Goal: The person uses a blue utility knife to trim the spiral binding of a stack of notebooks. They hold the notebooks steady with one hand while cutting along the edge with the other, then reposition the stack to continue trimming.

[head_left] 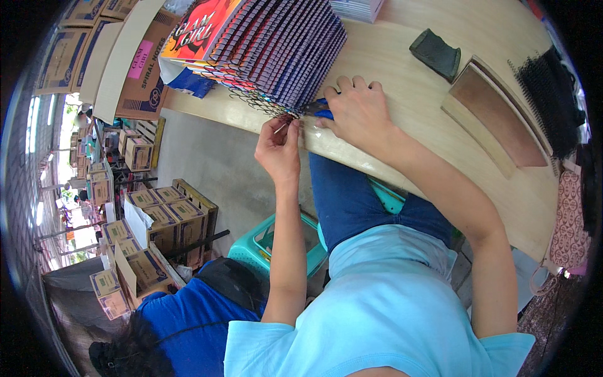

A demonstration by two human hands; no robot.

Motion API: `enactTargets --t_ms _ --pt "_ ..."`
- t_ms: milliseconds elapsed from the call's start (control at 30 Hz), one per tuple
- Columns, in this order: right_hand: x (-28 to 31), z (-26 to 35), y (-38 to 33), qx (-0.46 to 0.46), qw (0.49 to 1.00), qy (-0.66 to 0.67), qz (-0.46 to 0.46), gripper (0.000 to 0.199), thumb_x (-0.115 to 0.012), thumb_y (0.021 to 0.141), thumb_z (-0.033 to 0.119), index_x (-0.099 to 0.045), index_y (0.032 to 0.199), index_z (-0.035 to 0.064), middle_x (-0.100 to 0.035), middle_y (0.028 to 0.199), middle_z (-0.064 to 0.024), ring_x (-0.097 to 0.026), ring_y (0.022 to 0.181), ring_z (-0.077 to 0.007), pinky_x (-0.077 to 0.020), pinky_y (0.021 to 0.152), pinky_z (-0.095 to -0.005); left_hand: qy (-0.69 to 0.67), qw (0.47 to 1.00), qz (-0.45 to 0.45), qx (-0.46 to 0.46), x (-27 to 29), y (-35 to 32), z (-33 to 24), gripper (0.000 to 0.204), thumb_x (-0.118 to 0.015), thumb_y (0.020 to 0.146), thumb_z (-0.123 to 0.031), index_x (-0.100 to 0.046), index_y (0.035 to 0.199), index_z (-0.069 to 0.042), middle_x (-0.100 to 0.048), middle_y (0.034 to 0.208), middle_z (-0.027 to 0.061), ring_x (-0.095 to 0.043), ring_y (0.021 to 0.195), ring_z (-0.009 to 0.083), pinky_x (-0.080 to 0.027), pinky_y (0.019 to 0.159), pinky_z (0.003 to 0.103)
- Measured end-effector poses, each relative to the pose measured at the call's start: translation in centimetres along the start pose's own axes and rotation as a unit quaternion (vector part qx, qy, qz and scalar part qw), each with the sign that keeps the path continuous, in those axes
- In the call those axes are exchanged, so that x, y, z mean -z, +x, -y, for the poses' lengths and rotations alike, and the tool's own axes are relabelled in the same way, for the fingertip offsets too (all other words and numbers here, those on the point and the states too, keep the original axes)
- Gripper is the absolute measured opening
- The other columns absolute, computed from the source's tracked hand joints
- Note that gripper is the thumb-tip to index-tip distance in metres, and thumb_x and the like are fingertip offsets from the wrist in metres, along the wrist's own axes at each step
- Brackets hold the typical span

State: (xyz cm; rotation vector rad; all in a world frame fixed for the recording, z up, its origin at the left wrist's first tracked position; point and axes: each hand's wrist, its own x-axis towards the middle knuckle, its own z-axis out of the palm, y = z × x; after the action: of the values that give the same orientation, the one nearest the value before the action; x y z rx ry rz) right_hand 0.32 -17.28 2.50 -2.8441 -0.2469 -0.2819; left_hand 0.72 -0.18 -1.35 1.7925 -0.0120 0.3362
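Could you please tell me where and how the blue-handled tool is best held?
Probably by the blue handles, coming from the right: the tool has its dark head pointing left toward the coils, so the handles face the right hand, which partly covers them.

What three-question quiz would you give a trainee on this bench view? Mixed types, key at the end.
1. Which hand is on the blue-handled tool?
2. True or false: the left hand is resting on the brown wooden tray.
3. What colour is the plastic stool left of the person's legs? A) red B) teal C) white

Key:
1. The right hand.
2. False: its fingers are at the wire coils by the near corner of the notebook stack.
3. B.
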Motion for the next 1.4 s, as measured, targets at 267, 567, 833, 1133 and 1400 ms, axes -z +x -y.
enactTargets --t_ms 267,567,833,1133,1400 --pt "-0.4 -0.2 1.0 0.01 0.993 0.052 0.109 0.042 -0.07 0.077 0.045 -0.067 0.095 0.0075 -0.067 0.085 -0.0112 -0.068 0.08 -0.0292 -0.0517 0.071 -0.0431 0.035 0.999 0.002 -0.022 0.0 0.0 0.0 0.019 -0.069 0.083 0.004 -0.061 0.099 0.006 -0.069 0.094 0.0109 -0.067 0.085 0.0137 -0.053 0.078 0.025" --pt "0.0 0.0 0.1 -0.008 1.0 -0.003 -0.015 0.045 -0.073 0.074 0.044 -0.066 0.096 0.0059 -0.062 0.099 -0.011 -0.062 0.094 -0.0282 -0.0509 0.075 -0.0434 -0.004 0.999 -0.008 -0.031 0.2 0.1 -0.3 0.017 -0.068 0.085 0.003 -0.061 0.1 0.005 -0.067 0.097 0.0092 -0.063 0.087 0.0119 -0.051 0.077 0.024" --pt "-0.1 0.2 0.2 -0.014 1.0 0.012 -0.019 0.045 -0.075 0.073 0.043 -0.066 0.098 0.006 -0.062 0.098 -0.0106 -0.062 0.094 -0.0275 -0.0506 0.074 -0.0433 -0.013 1.0 -0.004 -0.013 0.3 0.4 -0.1 0.018 -0.069 0.085 0.0 -0.063 0.101 0.005 -0.067 0.093 0.0083 -0.062 0.081 0.0104 -0.051 0.071 0.023" --pt "0.3 0.1 1.2 0.002 0.995 0.051 0.084 0.044 -0.07 0.078 0.043 -0.068 0.1 0.0052 -0.064 0.103 -0.0142 -0.063 0.098 -0.0284 -0.0507 0.075 -0.0445 -0.021 0.999 -0.01 -0.027 -0.1 0.3 -0.4 0.016 -0.068 0.086 0.0 -0.063 0.101 0.006 -0.068 0.094 0.0085 -0.062 0.082 0.0106 -0.05 0.074 0.023" --pt "0.4 0.0 0.1 -0.015 1.0 0.023 -0.006 0.044 -0.072 0.075 0.046 -0.066 0.097 0.0084 -0.062 0.097 -0.01 -0.063 0.091 -0.0263 -0.051 0.073 -0.0416 -0.027 0.999 -0.018 -0.011 0.2 0.4 -0.1 0.017 -0.068 0.087 -0.002 -0.061 0.101 0.006 -0.067 0.093 0.0095 -0.065 0.082 0.0125 -0.054 0.069 0.025"
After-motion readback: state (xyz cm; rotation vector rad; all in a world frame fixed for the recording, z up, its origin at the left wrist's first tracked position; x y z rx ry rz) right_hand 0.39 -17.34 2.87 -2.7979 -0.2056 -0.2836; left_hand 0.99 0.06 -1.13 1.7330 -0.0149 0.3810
